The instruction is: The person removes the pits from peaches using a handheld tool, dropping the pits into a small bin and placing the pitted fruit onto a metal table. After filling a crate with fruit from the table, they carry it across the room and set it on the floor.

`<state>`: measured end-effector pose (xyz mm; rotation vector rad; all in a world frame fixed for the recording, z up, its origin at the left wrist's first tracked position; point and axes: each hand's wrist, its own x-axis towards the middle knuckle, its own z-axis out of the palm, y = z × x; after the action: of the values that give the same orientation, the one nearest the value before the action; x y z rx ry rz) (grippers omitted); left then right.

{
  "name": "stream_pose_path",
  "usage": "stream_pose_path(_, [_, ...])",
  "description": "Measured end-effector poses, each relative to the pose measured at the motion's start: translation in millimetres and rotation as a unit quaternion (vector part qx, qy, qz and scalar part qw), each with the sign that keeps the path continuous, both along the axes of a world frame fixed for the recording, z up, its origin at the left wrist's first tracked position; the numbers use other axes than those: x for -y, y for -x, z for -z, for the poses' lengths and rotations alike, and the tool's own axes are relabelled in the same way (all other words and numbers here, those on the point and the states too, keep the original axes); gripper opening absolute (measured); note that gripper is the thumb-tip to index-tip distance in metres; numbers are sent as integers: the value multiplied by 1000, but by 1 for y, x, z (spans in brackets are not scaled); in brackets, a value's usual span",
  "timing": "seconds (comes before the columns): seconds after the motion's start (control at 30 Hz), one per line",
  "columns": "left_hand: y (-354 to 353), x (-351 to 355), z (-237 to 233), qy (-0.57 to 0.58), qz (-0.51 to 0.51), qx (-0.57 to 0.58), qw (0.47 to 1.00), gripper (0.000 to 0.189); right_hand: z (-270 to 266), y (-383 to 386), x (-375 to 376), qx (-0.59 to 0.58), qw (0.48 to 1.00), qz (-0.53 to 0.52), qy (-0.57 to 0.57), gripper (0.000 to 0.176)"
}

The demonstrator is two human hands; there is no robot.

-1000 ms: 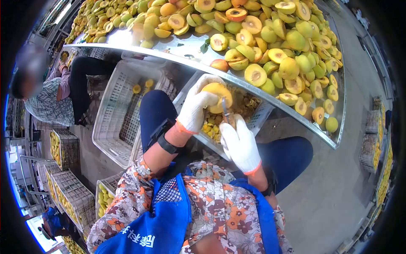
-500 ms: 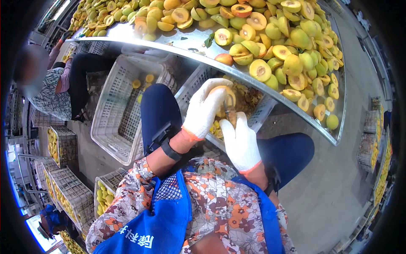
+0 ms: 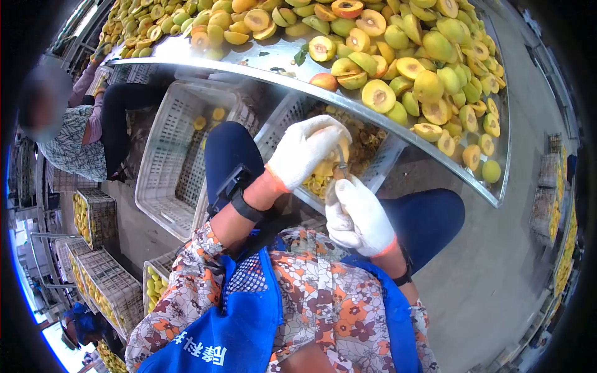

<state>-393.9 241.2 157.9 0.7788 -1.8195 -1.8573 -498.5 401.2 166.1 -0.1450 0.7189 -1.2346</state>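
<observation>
My left hand (image 3: 306, 151), in a white glove, is closed around a yellow fruit half (image 3: 340, 147), mostly hidden by the fingers. In my gloved right hand (image 3: 359, 216) is a small tool with a brown handle (image 3: 339, 173); its metal end meets the fruit. Both hands are over a white crate (image 3: 380, 163) that holds yellow fruit pieces and scraps. Beyond them, many halved fruits (image 3: 379, 96) are piled on a metal table (image 3: 249, 71).
An empty-looking white crate (image 3: 163, 165) with a few fruit pieces stands at the left. Beyond it sits another person (image 3: 74, 146). Crates of yellow fruit (image 3: 102, 283) stand at the lower left, others (image 3: 542, 214) at the far right.
My left hand has turned further over the fruit, hiding more of it. My right hand's fingers have curled in around the tool's handle, which now shows more upright.
</observation>
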Motion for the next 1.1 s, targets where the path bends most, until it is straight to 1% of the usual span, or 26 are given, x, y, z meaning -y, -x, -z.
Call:
stream_pose_path(0.1, [5,-4,7,7,9,8,1000,21,2,-4,2,-27,998,34,-37,16])
stream_pose_path(0.13, [8,-14,15,73,-55,-14,996,21,5,-6,2,-27,998,33,-37,16])
stream_pose_path(0.17, [10,-20,19,140,-117,-36,983,21,8,-9,3,-80,996,28,-39,17])
stream_pose_path(0.2, [11,-21,21,87,-115,-12,990,21,9,-9,4,-134,990,26,-39,19])
stream_pose_path(0.23, [12,-18,21,88,-113,-14,990,21,9,-6,4,-136,990,28,-38,19])
stream_pose_path(0.3, [9,-14,21,83,-53,11,995,22,8,-3,1,-15,998,39,-38,16])
stream_pose_path(0.33, [9,-13,25,85,-53,11,995,22,10,-1,0,-15,998,39,-37,16])
stream_pose_path(0.37, [9,-12,29,195,-62,-26,978,24,14,0,-2,18,999,18,-35,18])
stream_pose_path(0.4, [8,-13,31,301,-69,-63,949,25,18,0,-5,51,998,-2,-35,21])
stream_pose_path(0.43, [7,-14,32,303,-68,-64,948,25,20,1,-7,51,998,-2,-33,21])
stream_pose_path(0.5, [7,-12,28,189,-17,-20,982,28,25,3,-8,152,987,-15,-44,27])
stream_pose_path(0.53, [8,-13,31,189,-16,-19,982,28,24,5,-8,153,987,-13,-45,27])
stream_pose_path(0.57, [9,-14,36,47,-13,-71,996,28,21,7,-7,180,983,-27,-22,29])
stream_pose_path(0.6, [11,-16,40,-97,-11,-120,988,28,21,9,-6,207,978,-40,-1,31])
stream_pose_path(0.7, [20,-15,48,-71,-22,-142,987,29,24,13,-5,230,973,-29,-3,32])
stream_pose_path(0.77, [24,0,54,-49,-9,-129,990,31,28,12,-3,245,969,-28,-5,33])
stream_pose_path(0.83, [26,18,52,-61,137,-91,984,33,29,8,0,267,964,-7,-4,33])
stream_pose_path(0.87, [27,20,46,-50,144,-78,985,35,31,5,0,262,965,6,-11,34])
stream_pose_path(1.0, [26,22,44,-55,135,-47,988,37,39,2,2,251,968,6,0,40])
stream_pose_path(1.07, [25,23,39,30,131,-22,991,37,37,6,3,293,956,-15,8,35])
stream_pose_path(1.1, [25,27,39,30,131,-23,991,37,37,6,3,292,956,-15,7,35])
